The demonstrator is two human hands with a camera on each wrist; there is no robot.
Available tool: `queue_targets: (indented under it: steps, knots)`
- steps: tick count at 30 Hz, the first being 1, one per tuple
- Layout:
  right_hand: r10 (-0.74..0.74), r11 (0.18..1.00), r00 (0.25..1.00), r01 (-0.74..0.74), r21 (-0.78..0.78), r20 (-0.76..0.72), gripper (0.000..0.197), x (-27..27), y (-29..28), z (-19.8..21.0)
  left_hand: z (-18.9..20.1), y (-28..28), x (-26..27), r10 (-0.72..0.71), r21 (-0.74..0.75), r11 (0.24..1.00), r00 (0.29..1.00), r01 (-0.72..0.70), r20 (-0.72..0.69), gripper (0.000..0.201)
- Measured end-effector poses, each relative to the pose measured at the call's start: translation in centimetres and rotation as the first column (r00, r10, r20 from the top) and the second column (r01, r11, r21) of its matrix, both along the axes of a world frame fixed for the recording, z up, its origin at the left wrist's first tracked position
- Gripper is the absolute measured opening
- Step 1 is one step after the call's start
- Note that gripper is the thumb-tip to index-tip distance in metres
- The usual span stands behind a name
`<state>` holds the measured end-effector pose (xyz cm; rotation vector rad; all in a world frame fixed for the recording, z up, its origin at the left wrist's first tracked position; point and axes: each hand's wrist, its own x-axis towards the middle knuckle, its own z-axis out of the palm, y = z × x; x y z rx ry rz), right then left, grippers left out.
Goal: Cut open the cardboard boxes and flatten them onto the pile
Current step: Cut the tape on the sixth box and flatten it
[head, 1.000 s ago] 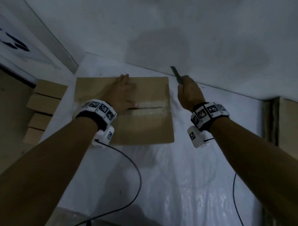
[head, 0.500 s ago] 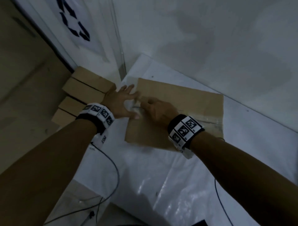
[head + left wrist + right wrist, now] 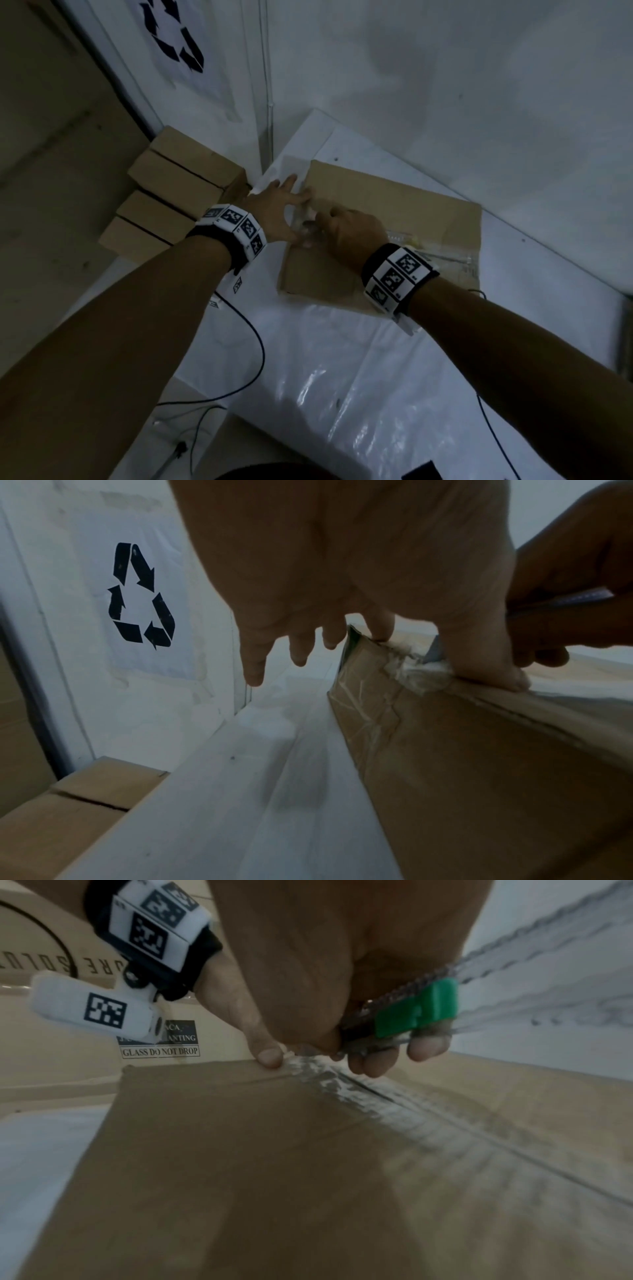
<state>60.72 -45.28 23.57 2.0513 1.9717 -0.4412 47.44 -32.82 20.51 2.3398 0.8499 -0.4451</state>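
Our right hand (image 3: 346,231) covers the knife (image 3: 416,1012) in the head view, so there we cannot see the blade; the right wrist view shows only its green slider and a blurred metal body, and the left wrist view a sliver of blade (image 3: 432,650) at the box edge. Where the tip meets the tape (image 3: 346,1089) is hard to make out.

The box (image 3: 387,240) lies flat on the white table (image 3: 342,377), at its far left corner near the wall. Its taped seam runs left to right and slightly nearer toward the right. The knife lies roughly along that seam at the box's left end.

Our left hand (image 3: 274,209) is spread, fingers straight, thumb and one finger pressing the box's left edge. Our right hand is closed round the knife, touching the left thumb.

A pile (image 3: 171,202) of boxes sits left of the table, below a recycling sign (image 3: 140,596).

Half a second ago the scene looked much the same. A second ago the right hand held the knife raised off the box's right side.
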Motion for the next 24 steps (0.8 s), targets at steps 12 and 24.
queue_targets:
  steps: [12,24]
  knots:
    - [-0.029,0.996,0.972,0.047,-0.072,0.233,0.034,8.7,-7.9,-1.0,1.4,-3.7,3.2,0.137,0.106,0.987,0.982,-0.123,-0.132,0.091]
    - [-0.120,0.979,0.945,0.163,-0.120,0.303,0.029,18.9,-18.1,0.4,0.0,-18.3,16.4,-0.214,0.152,0.957,0.956,0.246,-0.203,0.136]
